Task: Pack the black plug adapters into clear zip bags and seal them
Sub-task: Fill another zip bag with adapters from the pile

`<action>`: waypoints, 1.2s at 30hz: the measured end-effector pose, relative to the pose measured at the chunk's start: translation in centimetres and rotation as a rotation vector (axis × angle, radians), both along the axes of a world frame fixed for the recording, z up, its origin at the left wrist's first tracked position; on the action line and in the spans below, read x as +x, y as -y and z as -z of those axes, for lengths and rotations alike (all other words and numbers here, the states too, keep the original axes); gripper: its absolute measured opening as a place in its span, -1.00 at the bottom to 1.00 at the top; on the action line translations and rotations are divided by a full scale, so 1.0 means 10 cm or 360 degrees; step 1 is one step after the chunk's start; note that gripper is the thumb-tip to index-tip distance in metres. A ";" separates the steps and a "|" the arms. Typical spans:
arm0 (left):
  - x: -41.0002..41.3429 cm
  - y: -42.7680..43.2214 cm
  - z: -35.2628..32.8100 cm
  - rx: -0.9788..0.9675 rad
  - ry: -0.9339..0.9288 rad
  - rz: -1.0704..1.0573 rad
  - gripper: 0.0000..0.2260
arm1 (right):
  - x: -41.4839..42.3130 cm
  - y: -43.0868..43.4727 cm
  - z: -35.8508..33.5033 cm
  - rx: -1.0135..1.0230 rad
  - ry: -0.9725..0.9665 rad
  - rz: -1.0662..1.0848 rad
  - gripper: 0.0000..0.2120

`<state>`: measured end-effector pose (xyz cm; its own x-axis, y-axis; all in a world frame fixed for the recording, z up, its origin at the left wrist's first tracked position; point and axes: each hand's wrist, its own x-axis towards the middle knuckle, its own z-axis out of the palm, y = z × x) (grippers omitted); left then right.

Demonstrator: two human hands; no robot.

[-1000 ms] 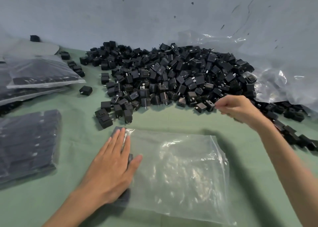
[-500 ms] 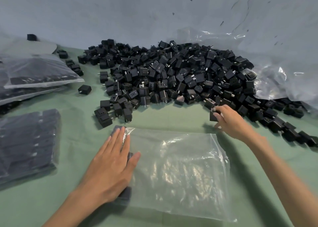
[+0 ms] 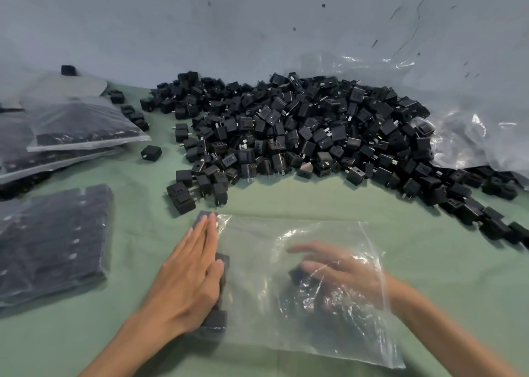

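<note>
A clear zip bag (image 3: 300, 328) lies flat on the green table in front of me. My left hand (image 3: 186, 279) presses flat with straight fingers on a row of black adapters (image 3: 216, 319) inside the bag's left edge. My right hand (image 3: 340, 273) is inside the bag through its right side, blurred, and holds a black adapter (image 3: 297, 275) at its fingertips. A big heap of loose black plug adapters (image 3: 300, 136) covers the table behind the bag.
Filled bags of adapters lie at the left: one flat pack (image 3: 54, 242) near me and a stack (image 3: 77, 127) farther back. Crumpled clear plastic (image 3: 472, 125) sits at the right against the grey wall. A line of loose adapters (image 3: 486, 213) trails to the right edge.
My right hand took an adapter from the heap's front edge, came back toward me and went into the bag. My left hand stayed flat on the bag's left edge.
</note>
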<state>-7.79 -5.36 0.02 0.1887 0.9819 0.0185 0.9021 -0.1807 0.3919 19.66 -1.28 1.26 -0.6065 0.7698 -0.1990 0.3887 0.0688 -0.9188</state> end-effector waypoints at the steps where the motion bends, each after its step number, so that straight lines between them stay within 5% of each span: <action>1: 0.00 0.00 0.00 0.0005 0.0009 0.0000 -0.36 | -0.14 -0.06 0.02 0.0085 -0.0004 0.0000 -0.65; 9: 0.01 0.01 0.01 0.0030 0.0051 -0.0017 -0.36 | -0.94 -0.29 0.29 0.0593 0.0159 0.0323 -0.77; 15: 0.03 0.01 -0.01 0.0020 -0.0033 -0.0005 -0.35 | -1.05 -0.33 0.26 0.0544 0.0045 -0.0032 -0.74; 21: 0.07 0.00 0.00 0.0055 -0.0212 0.0009 -0.35 | -1.14 -0.35 0.30 0.0054 -0.0304 0.0420 -0.86; 26: 0.09 0.00 0.03 0.0060 -0.0291 0.0048 -0.34 | -1.13 -0.29 0.25 0.0136 -0.0247 0.0302 -0.79; 31: 0.06 -0.01 0.06 0.0060 -0.0375 0.0063 -0.36 | -0.18 -0.36 0.05 -0.0526 -0.0137 -0.0228 -0.60; 33: 0.07 -0.02 0.07 0.0071 -0.0396 0.0061 -0.37 | 0.45 -0.44 -0.17 -0.0403 0.0139 -0.0232 -0.76; 36: 0.08 -0.02 0.08 0.0077 -0.0418 0.0071 -0.37 | 1.04 -0.75 -0.43 0.0104 0.0396 0.0360 -0.86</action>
<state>-6.96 -5.21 -0.75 0.2363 0.9716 0.0101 0.9624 -0.2354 0.1357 30.04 6.25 5.58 -0.3578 0.8953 -0.2654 0.6128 0.0106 -0.7902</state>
